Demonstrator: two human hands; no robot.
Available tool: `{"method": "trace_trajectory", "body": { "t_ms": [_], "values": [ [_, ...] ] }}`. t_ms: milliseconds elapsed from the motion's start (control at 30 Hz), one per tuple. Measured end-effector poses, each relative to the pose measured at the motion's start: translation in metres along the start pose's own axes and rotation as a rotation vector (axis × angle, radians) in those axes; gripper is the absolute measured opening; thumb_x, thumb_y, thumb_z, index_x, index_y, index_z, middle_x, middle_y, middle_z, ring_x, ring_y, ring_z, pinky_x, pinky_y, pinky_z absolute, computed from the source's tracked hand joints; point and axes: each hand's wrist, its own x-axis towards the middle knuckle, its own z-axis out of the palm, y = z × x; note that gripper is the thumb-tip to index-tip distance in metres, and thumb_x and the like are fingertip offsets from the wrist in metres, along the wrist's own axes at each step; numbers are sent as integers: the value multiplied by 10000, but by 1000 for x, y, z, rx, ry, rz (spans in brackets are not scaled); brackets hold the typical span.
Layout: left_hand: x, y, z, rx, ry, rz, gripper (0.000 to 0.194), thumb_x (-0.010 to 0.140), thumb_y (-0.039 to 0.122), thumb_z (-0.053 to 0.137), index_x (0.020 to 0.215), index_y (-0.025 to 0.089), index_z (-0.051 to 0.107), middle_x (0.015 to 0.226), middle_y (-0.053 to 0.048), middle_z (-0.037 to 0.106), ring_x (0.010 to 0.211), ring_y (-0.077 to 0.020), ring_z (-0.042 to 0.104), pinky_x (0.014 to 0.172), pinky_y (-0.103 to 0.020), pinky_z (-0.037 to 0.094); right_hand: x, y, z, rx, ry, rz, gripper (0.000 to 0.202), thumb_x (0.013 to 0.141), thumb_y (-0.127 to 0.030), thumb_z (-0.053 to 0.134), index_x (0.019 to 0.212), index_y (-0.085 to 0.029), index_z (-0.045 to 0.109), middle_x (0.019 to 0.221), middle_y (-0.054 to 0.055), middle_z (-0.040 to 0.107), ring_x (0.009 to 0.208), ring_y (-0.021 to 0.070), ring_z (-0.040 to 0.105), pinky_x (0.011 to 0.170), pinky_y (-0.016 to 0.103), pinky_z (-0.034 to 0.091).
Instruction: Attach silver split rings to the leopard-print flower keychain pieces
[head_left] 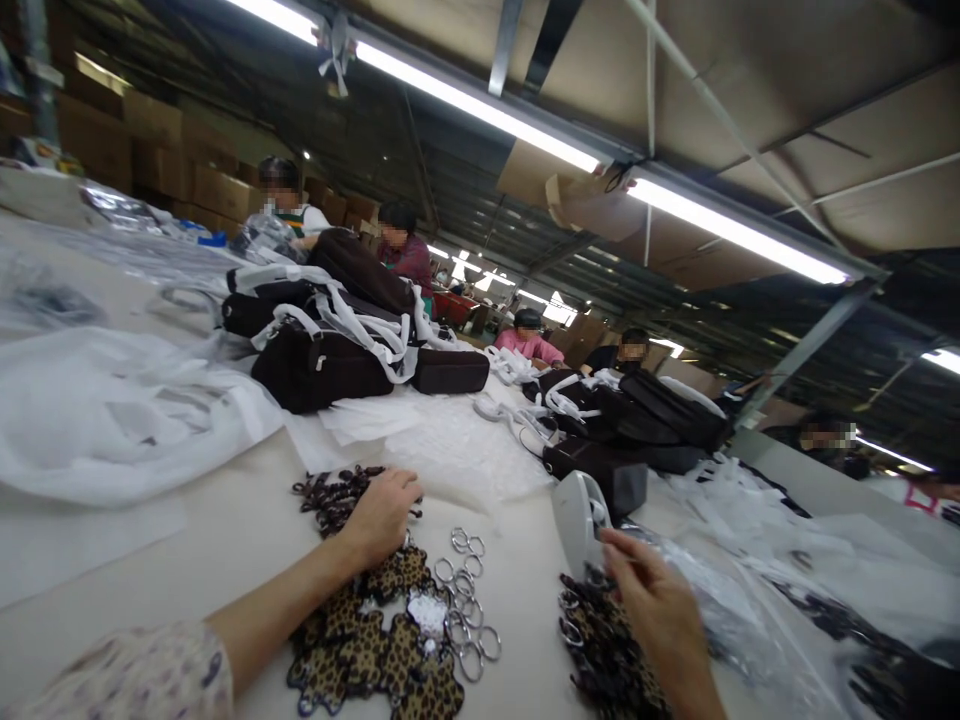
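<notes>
My left hand [386, 515] reaches over a pile of dark brown looped straps [334, 500]. Its fingers curl down into the pile, and the fingertips are partly hidden. Just below lie several flat leopard-print pieces with dark edging [360, 650], with a small heap of tiny white pieces [427, 613] on top. Loose silver split rings [466, 610] are scattered beside them. On the right, my right hand [649, 590] is closed in a pinch; what it holds is blurred. Under it is a heap of dark straps with rings [600, 640]. A white, rounded plastic object [577, 525] stands right behind its fingers.
Dark bags with white-wrapped straps [330, 365] are piled at the back left, and more black bags [630, 420] at the back right. White wrapping sheets [120, 420] and clear plastic [712, 590] cover parts of the table. Several people work beyond.
</notes>
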Motion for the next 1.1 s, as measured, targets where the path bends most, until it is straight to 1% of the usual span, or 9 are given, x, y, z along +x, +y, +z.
{"method": "trace_trajectory", "body": {
  "t_ms": [100,200,300,500,600,700,833,1000,1100],
  "values": [
    [0,5,3,-57,-50,19,340,770,-13,403,890,165,667,1044,-84,646,1022,-212,551,937,-316,439,-19,-7,61,-63,-388,-126,250,817,-349,548,882,-208,744,709,36,723,606,214,655,589,321,522],
    [-4,5,7,-77,-94,25,340,774,-14,403,876,163,675,988,-73,664,983,-205,570,909,-298,454,-24,-10,112,-111,-421,-149,214,789,-216,560,886,-230,751,877,58,744,810,238,677,768,334,503],
    [-8,4,10,-84,-133,40,343,763,-20,416,888,156,681,1019,-78,666,995,-215,568,915,-310,451,-17,-3,136,-160,-392,-109,223,693,-120,596,828,-212,747,886,89,717,899,274,654,829,354,466],
    [-6,6,13,-137,-151,56,324,767,-11,427,898,145,679,1033,-100,659,992,-232,565,902,-335,446,-8,16,140,-103,-403,-42,68,685,-194,613,723,-209,667,800,68,678,768,264,627,764,368,467],
    [-2,12,13,-288,-94,18,288,792,35,427,867,151,680,962,-87,668,940,-209,582,877,-313,444,-8,17,142,9,-463,15,61,688,-268,622,657,-219,605,629,9,623,620,216,594,613,320,483],
    [1,22,10,-506,-75,-106,245,788,109,455,840,163,688,856,-50,680,839,-181,601,806,-287,446,-12,7,143,144,-543,88,188,722,-396,602,691,-213,576,541,-37,550,481,161,521,439,266,453],
    [2,31,10,-854,-222,-300,189,741,217,508,788,148,678,638,2,614,616,-148,561,584,-247,405,-22,-18,137,386,-609,171,287,688,-446,708,731,-192,583,566,-39,566,521,131,519,404,206,441],
    [1,36,8,-1182,-288,-365,161,683,284,588,730,140,639,561,35,551,507,-99,456,494,-217,325,-33,-41,128,667,-586,283,352,623,-432,822,719,-179,597,555,-29,607,546,119,549,413,172,455],
    [1,42,2,-1298,-334,-386,180,641,281,602,732,129,640,606,13,581,530,-106,484,495,-222,347,-36,-46,127,717,-554,295,371,608,-430,842,745,-183,601,576,-23,637,538,115,557,412,172,464]
  ]
}}
